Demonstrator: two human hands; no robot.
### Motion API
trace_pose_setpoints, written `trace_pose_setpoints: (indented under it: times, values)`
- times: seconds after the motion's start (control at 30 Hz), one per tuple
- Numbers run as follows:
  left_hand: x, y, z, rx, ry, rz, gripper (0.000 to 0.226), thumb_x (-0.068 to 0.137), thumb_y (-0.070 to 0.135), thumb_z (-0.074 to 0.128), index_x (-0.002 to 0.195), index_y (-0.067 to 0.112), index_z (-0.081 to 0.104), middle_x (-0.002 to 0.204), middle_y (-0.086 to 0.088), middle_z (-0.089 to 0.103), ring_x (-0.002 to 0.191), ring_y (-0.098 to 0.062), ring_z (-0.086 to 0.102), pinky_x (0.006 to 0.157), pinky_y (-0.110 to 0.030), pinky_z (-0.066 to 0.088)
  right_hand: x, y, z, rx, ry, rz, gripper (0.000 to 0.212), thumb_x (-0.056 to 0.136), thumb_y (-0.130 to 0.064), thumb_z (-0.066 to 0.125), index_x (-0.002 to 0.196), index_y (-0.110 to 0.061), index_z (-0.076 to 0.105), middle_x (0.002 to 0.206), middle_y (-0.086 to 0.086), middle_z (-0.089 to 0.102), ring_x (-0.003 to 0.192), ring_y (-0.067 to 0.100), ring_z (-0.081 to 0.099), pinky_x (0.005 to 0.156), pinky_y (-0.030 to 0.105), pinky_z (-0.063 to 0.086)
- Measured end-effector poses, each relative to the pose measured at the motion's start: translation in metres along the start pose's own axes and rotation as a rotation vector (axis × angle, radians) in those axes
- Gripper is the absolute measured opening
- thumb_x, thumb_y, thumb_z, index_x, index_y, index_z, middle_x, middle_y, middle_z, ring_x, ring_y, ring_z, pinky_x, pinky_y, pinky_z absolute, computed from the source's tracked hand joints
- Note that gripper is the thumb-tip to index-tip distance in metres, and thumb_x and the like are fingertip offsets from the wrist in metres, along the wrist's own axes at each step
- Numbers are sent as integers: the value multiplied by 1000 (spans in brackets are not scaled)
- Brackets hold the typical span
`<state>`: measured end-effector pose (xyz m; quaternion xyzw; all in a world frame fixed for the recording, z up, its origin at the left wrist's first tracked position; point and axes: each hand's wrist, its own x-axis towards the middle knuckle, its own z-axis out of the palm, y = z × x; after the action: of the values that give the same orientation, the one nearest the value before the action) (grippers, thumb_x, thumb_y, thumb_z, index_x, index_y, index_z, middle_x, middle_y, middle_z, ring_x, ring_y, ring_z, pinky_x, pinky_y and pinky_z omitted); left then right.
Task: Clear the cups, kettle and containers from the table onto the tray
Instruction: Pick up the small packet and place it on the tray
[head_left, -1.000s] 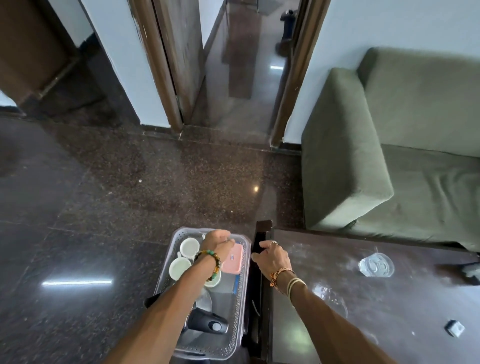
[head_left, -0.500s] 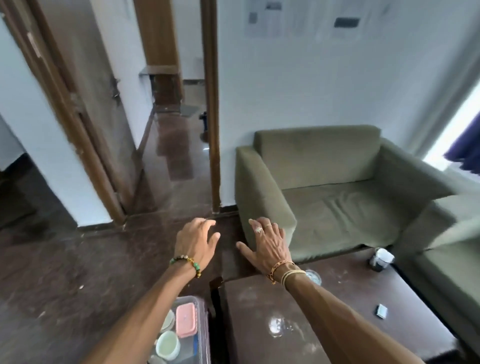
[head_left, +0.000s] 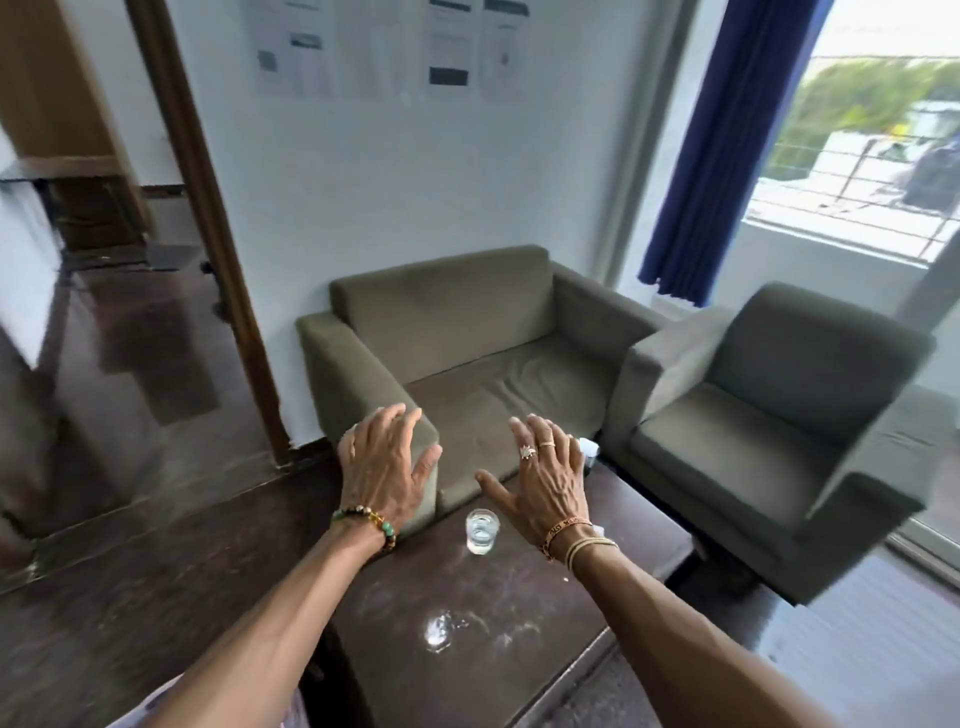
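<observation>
Both arms outstretched, left hand (head_left: 387, 465) and right hand (head_left: 545, 480) spread, empty

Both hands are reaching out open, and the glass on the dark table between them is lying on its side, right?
No. The head view shows the glass standing upright on the dark table, not on its side. The left hand and right hand do reach out open, with the glass between them.

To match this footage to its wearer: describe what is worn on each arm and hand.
Both forearms are bare, with no sleeves. The left hand has a beaded bracelet at the wrist, with green, amber and dark beads. The right hand wears a star-topped ring and a plain gold ring, with a patterned gold bangle and thin pale bangles at the wrist.
</observation>
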<state>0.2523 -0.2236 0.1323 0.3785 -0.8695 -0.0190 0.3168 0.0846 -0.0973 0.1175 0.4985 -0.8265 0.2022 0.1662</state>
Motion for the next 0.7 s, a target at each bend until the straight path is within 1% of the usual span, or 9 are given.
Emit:
trace_pose_setpoints:
  times: [0.07,0.1,0.2,0.27,0.37,0.43,0.57,0.7]
  values:
    - [11,31,11,-7,-17,33,61,87,57,37,131,19,52,136,-5,51,126,-28,47,102,-48,33,0,34,-13,-25,20,55,84,80,-73,46,143,-18,42,148,7,40,137,28,35,112,47,26]
    - [15,43,18,-13,-23,49,60,87,57,38,132,19,51,137,-5,50,126,-28,46,102,-47,32,-1,49,-18,-34,25,82,84,81,-73,46,144,-17,41,148,7,39,137,28,34,113,47,25]
    - [19,92,50,-59,-44,89,55,87,50,55,132,19,51,137,-5,48,127,-29,45,102,-48,33,-14,106,-28,-59,44,182,85,81,-71,49,144,-15,41,148,8,39,137,29,33,114,47,24]
    - [20,129,71,-77,-60,102,55,85,48,59,131,19,51,137,-5,49,129,-28,43,103,-49,33,-25,145,-31,-71,39,230,85,81,-71,51,145,-16,41,149,8,39,139,30,33,114,48,22]
    - [22,186,106,-102,-100,146,56,85,48,60,132,19,51,137,-5,49,130,-28,42,104,-49,32,-39,208,-32,-113,0,295,86,82,-71,50,147,-17,37,152,9,35,141,30,29,115,48,19]
    - [24,215,125,-110,-123,169,56,85,49,59,132,20,51,137,-5,48,130,-27,42,104,-47,31,-49,240,-34,-123,-10,346,87,82,-71,51,148,-17,36,152,9,34,141,29,28,115,48,19]
    - [27,272,157,-116,-161,204,56,84,50,58,131,22,50,138,-3,47,130,-26,40,103,-45,29,-60,300,-45,-137,21,392,85,81,-70,52,145,-16,38,149,9,37,138,29,30,113,48,22]
    - [37,314,183,-153,-170,225,54,83,49,60,130,23,51,136,-1,48,127,-24,42,101,-44,30,-57,345,-54,-144,61,461,81,81,-69,53,142,-16,41,146,10,39,135,30,32,110,46,22]
